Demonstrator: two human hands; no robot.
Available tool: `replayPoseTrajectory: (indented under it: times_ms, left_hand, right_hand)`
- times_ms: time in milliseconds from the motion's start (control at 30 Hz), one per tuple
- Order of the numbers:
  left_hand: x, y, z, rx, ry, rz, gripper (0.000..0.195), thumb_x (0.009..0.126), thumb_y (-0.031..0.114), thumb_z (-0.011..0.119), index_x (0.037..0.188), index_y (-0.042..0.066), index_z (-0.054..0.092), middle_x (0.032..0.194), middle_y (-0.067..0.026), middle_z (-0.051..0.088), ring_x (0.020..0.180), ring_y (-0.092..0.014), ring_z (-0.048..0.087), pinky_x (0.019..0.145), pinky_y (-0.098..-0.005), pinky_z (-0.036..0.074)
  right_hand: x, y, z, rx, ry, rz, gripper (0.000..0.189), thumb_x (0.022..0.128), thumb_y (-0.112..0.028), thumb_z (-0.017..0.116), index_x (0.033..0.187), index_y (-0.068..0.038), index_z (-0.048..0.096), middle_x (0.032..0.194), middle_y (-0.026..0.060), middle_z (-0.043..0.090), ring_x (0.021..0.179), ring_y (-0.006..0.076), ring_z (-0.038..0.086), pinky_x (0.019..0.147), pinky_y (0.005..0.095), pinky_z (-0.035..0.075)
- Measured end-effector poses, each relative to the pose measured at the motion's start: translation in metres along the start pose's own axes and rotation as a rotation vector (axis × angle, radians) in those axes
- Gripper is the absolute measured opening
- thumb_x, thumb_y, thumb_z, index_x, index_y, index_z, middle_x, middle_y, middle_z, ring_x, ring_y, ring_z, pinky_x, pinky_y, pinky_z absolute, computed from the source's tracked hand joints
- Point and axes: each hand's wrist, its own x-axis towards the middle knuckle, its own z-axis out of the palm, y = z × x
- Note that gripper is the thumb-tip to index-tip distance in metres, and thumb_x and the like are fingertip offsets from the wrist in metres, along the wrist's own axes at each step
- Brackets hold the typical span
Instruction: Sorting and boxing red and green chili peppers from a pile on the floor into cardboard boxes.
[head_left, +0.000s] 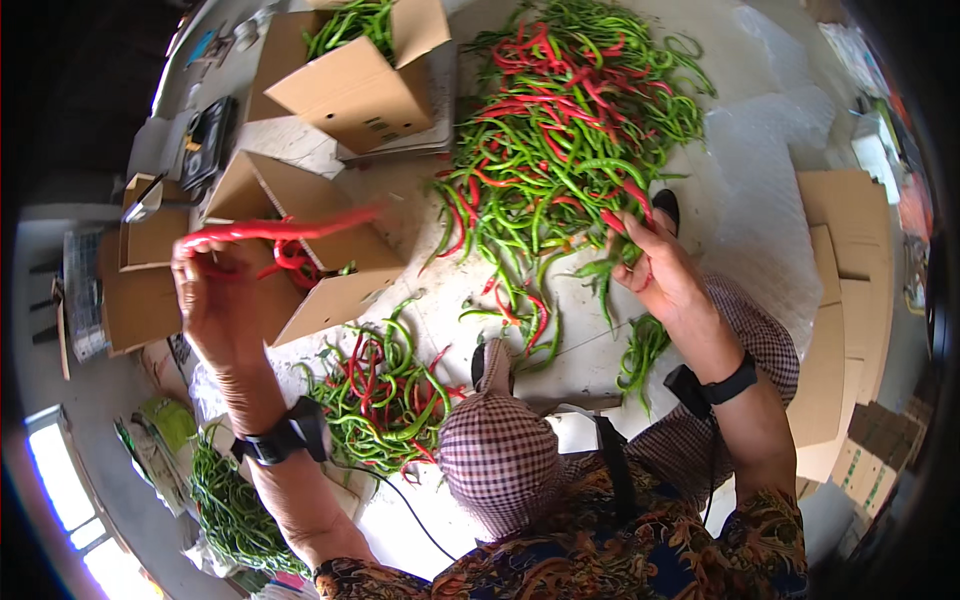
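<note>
My left hand (214, 300) is raised at the left, beside an open cardboard box (341, 300), with long red chili peppers (285, 229) in its grip; one blurred pepper points right over the box. Red chilies (294, 259) show inside that box. On the right, my right hand (649, 259) is closed on a red chili pepper (637, 199) and other peppers at the near right edge of a large heap of green and red chilies (555, 150) on the floor. Green peppers lie just under its fingers.
A smaller chili pile (382, 397) lies by my left knee, green bundles (643, 356) between my legs. Another box (352, 90) holding green chilies stands at the upper left. Flattened cardboard (847, 300) and bubble wrap (757, 180) lie at the right. A cable hangs near my left wrist.
</note>
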Motion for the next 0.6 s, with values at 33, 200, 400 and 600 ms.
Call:
replayPoseTrajectory:
  times_ms: [33, 200, 400, 600]
  left_hand:
    - [0.001, 0.013, 0.002, 0.032, 0.02, 0.06, 0.022, 0.092, 0.008, 0.054, 0.113, 0.004, 0.056, 0.106, -0.0088, 0.06, 0.105, -0.022, 0.055, 0.097, -0.0387, 0.041]
    - [-0.02, 0.042, -0.029, 1.017, 0.374, 0.251, 0.026, 0.093, 0.011, 0.054, 0.118, 0.005, 0.057, 0.113, -0.0089, 0.062, 0.106, -0.016, 0.056, 0.093, -0.0333, 0.043]
    - [-0.07, -0.057, 0.0, 1.019, 0.224, -0.172, 0.04, 0.091, 0.022, 0.057, 0.122, -0.002, 0.055, 0.115, -0.0109, 0.062, 0.105, -0.018, 0.057, 0.095, -0.0314, 0.043]
    - [-0.074, -0.166, 0.049, 0.547, 0.07, -0.718, 0.062, 0.087, 0.046, 0.06, 0.123, -0.004, 0.05, 0.113, -0.013, 0.06, 0.104, -0.019, 0.053, 0.091, -0.0326, 0.041]
  right_hand:
    - [-0.001, 0.003, 0.001, 0.001, -0.016, 0.009, 0.022, 0.09, -0.022, 0.064, 0.109, -0.015, 0.055, 0.095, 0.0005, 0.061, 0.079, 0.0114, 0.059, 0.055, 0.0247, 0.046]
    - [-0.009, 0.019, 0.02, -0.119, -0.051, 0.065, 0.036, 0.093, -0.026, 0.058, 0.122, -0.005, 0.051, 0.102, 0.0025, 0.061, 0.081, 0.0124, 0.059, 0.058, 0.0244, 0.046]
    - [-0.011, 0.031, 0.049, -0.31, -0.055, 0.093, 0.038, 0.094, -0.028, 0.058, 0.128, -0.013, 0.05, 0.107, 0.0008, 0.06, 0.084, 0.0079, 0.057, 0.062, 0.0227, 0.045]
    - [0.018, 0.098, 0.103, -0.75, -0.335, -0.253, 0.045, 0.092, -0.016, 0.057, 0.133, -0.007, 0.04, 0.117, 0.0041, 0.055, 0.095, 0.0112, 0.057, 0.07, 0.028, 0.048]
